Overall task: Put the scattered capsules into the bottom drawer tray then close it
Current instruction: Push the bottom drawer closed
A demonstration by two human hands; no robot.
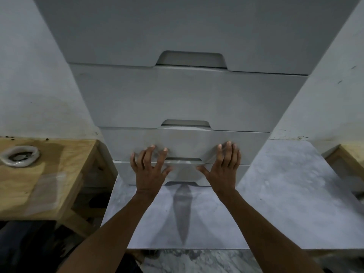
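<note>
A tall grey drawer unit (189,99) rises in front of me, seen from above. All its drawers sit flush, with cut-out handles down the middle. The bottom drawer (202,182) shows only as a thin strip by the floor. My left hand (149,170) and my right hand (222,166) are spread flat, fingers apart, against the lower drawer fronts on either side of a handle cut-out. Neither hand holds anything. No capsules are visible.
A grey marbled slab (285,203) lies on the floor before the unit. A wooden table (49,174) at the left carries a white ring-shaped object (19,155) and a clear plastic sheet (47,192). Another wooden edge (352,154) shows at the right.
</note>
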